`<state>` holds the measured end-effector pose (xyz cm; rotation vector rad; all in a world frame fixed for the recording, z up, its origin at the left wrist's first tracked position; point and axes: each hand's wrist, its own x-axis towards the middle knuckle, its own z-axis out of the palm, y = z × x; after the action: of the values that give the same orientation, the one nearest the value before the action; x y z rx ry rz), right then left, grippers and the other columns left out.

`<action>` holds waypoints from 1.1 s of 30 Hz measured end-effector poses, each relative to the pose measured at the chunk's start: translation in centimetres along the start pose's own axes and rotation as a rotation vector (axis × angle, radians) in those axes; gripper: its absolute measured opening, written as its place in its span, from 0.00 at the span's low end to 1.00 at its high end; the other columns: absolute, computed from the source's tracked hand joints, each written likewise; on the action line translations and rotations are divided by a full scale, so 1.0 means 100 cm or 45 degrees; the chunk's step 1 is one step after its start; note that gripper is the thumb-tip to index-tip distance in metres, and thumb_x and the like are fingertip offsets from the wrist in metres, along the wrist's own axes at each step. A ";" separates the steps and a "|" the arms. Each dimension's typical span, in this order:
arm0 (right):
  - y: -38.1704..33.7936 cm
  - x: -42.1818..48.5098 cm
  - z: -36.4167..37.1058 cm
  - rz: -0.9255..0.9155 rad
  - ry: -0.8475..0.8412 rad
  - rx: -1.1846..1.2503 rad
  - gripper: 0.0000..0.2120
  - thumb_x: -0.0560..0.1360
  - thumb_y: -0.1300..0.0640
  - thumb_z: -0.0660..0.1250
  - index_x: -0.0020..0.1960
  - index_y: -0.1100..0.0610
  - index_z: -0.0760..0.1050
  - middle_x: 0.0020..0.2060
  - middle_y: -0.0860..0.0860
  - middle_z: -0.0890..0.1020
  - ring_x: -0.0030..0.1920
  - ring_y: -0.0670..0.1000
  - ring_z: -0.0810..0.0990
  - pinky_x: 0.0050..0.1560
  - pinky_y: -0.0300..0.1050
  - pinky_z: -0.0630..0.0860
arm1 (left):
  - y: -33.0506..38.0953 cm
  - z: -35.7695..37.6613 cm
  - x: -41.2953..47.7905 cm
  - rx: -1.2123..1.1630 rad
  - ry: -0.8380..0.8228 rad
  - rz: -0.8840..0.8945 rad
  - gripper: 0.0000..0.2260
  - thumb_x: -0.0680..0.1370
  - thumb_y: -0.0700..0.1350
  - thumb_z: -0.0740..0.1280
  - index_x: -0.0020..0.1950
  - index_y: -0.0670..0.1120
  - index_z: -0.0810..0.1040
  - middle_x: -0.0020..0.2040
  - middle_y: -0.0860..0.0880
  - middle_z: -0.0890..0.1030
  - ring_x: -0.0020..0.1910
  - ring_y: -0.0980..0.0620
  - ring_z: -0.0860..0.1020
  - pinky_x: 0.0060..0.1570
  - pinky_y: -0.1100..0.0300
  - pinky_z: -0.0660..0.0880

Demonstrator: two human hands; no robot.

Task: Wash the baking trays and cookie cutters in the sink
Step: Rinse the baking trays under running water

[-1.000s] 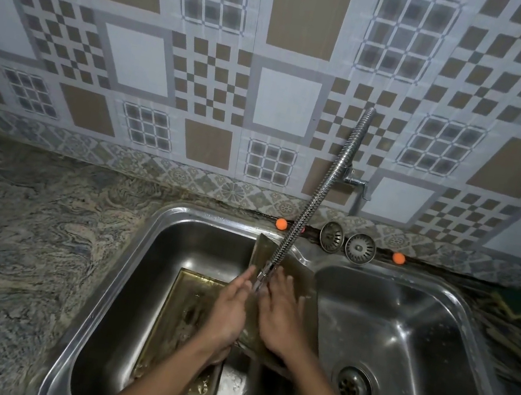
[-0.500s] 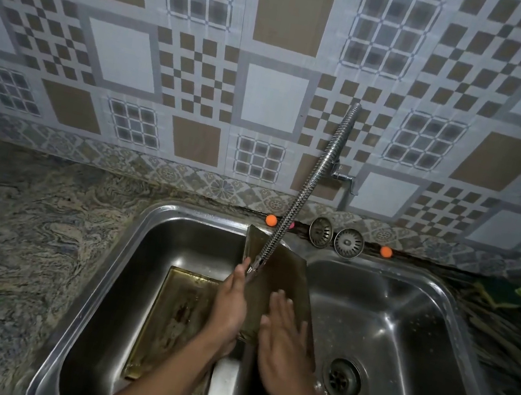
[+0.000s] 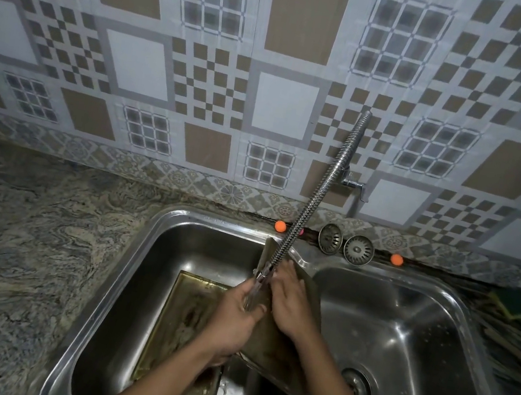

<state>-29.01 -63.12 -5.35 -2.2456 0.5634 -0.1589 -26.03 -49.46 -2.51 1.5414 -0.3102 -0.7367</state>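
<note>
The tray [image 3: 273, 351] stood tilted across the divider of the sink [image 3: 179, 217], under the hose [image 3: 314, 200] nozzle and its stream. The left hand [image 3: 236, 318] held its left edge - thumb on the face, the other fingers mostly hidden. The right hand [image 3: 289, 301] lay flat on the tray, fingers straight, grasping nothing. A second tray [image 3: 186, 316] lay flat in the left basin - wet and stained.
</note>
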 end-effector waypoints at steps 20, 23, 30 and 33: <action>0.020 -0.025 0.017 -0.063 -0.037 -0.122 0.25 0.82 0.41 0.50 0.77 0.45 0.56 0.76 0.40 0.53 0.77 0.43 0.45 0.76 0.48 0.45 | -0.014 -0.027 0.000 -0.167 0.038 -0.084 0.22 0.77 0.28 0.64 0.65 0.50 0.75 0.50 0.39 0.85 0.44 0.39 0.83 0.49 0.43 0.79; 0.054 -0.035 0.005 0.442 0.131 -0.021 0.44 0.71 0.24 0.43 0.75 0.52 0.63 0.76 0.53 0.64 0.76 0.52 0.59 0.75 0.54 0.57 | -0.016 -0.029 0.003 -0.171 0.088 -0.053 0.23 0.78 0.31 0.65 0.65 0.55 0.76 0.51 0.38 0.84 0.44 0.36 0.79 0.49 0.44 0.78; 0.005 -0.074 0.020 -0.076 0.040 -0.309 0.27 0.79 0.37 0.37 0.77 0.39 0.40 0.75 0.36 0.37 0.75 0.40 0.33 0.75 0.48 0.38 | -0.005 -0.014 0.012 -0.157 0.173 0.055 0.18 0.80 0.34 0.64 0.65 0.53 0.75 0.63 0.47 0.80 0.63 0.48 0.78 0.68 0.46 0.72; 0.021 -0.061 0.016 -0.027 0.030 -0.207 0.29 0.79 0.34 0.42 0.77 0.39 0.45 0.76 0.35 0.42 0.76 0.39 0.36 0.75 0.44 0.39 | -0.005 -0.011 0.008 -0.122 0.198 0.094 0.17 0.80 0.35 0.64 0.66 0.51 0.75 0.63 0.47 0.80 0.64 0.51 0.78 0.70 0.46 0.69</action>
<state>-34.73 -60.53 -7.60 -2.4107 0.5838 -0.1548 -24.88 -49.00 -3.26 1.4785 -0.2116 -0.5630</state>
